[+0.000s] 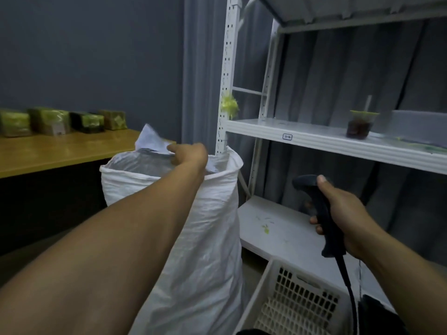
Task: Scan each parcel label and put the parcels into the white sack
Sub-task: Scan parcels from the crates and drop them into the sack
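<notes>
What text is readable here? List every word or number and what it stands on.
"6-2", first digit unsure: small tag on the front edge of the middle shelf.
Parcel in the left hand: print too blurred to read.
Label on a wrapped package on the table: too small to read.
Scanner in the right hand: no text shows.

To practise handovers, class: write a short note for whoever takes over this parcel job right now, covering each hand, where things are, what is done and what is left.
Left hand: pinches a parcel at the mouth of the white sack, not yet let go.
Right hand: grips the scanner, its cable hanging down.
Basket: on the floor to the right of the sack, its inside mostly out of view.
Done: this parcel has reached the sack; whether it was scanned cannot be told.
Left: drop it in, then probably check the basket for more parcels.
</notes>
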